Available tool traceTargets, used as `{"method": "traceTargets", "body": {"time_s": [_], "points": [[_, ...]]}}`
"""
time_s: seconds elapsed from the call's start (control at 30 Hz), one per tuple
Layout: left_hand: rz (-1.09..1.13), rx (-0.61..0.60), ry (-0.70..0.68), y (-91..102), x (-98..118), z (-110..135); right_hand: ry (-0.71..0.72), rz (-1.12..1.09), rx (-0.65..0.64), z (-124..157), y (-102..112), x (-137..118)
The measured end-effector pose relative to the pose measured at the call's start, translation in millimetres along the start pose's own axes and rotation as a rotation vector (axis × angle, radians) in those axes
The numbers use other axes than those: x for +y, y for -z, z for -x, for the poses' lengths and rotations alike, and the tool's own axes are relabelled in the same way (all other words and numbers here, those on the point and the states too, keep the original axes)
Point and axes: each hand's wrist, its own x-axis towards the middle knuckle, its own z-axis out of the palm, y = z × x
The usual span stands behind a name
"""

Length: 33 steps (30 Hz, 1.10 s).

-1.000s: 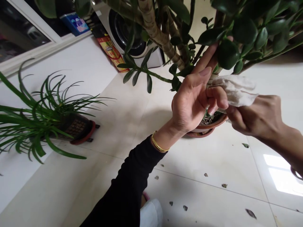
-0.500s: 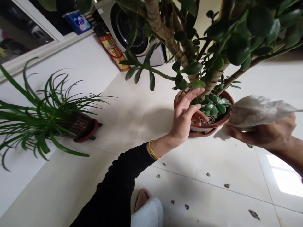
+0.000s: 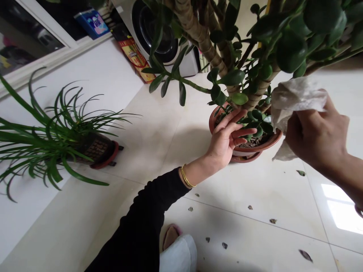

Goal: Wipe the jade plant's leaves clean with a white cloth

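The left hand point(image 3: 224, 141) is open, its fingers fanned apart and holding nothing; its fingers point(image 3: 236, 122) reach in among the low leaves of a jade plant point(image 3: 256, 88), just above the rim of the pot (whether they are touching the leaves is hard to tell from this angle). A gold bangle point(image 3: 187, 176) sits on the left wrist, just past the cuff of a black sleeve point(image 3: 138, 223); the right hand point(image 3: 314, 132) is closed on a crumpled white tissue point(image 3: 295, 99), gripping it between thumb and fingers, with a loose corner hanging down. The tissue is beside the plant's thick stems, near the right side of the pot.

The jade plant stands on the white tile floor point(image 3: 255, 211) in a terracotta pot point(image 3: 272, 142) of dark soil point(image 3: 252, 142), set in a matching saucer point(image 3: 245, 158); dry fallen leaves point(image 3: 305, 255) lie scattered on the tiles around it. To the left, a long-leaved green plant point(image 3: 56, 128) stands in a dark pot point(image 3: 96, 149) on a red saucer; behind are a washing machine point(image 3: 154, 34), a blue box point(image 3: 92, 23) and a red-and-yellow package point(image 3: 133, 56). At the bottom edge are a slipper point(image 3: 171, 236) and a white trouser leg point(image 3: 178, 255).
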Motion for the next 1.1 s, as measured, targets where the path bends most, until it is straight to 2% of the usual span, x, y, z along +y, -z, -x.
{"method": "traceTargets", "body": {"time_s": [0.33, 0.43, 0.57, 0.67, 0.87, 1.1], "points": [[0.166, -0.06, 0.056, -12.4, 4.0, -18.5, -0.142, -0.108, -0.268, -18.4, -4.0, -4.5], [0.157, -0.11, 0.024, -16.6, 0.1, -23.2, -0.138, -0.097, -0.399, -26.5, -2.0, -7.6], [0.121, -0.11, -0.002, -19.3, -2.0, -29.6, -0.086, -0.037, -0.529, -36.0, -2.7, -6.0], [0.076, -0.103, -0.016, -19.2, -1.5, -33.8, -0.045, -0.028, -0.557, -39.3, -6.6, -0.4], [0.033, -0.068, -0.014, -17.1, -3.5, -37.0, 0.049, 0.0, -0.517, -36.6, -12.5, 6.4], [0.064, -0.06, -0.015, -16.0, -3.9, -37.8, 0.08, 0.113, -0.581, -49.2, -9.3, -4.5]]}}
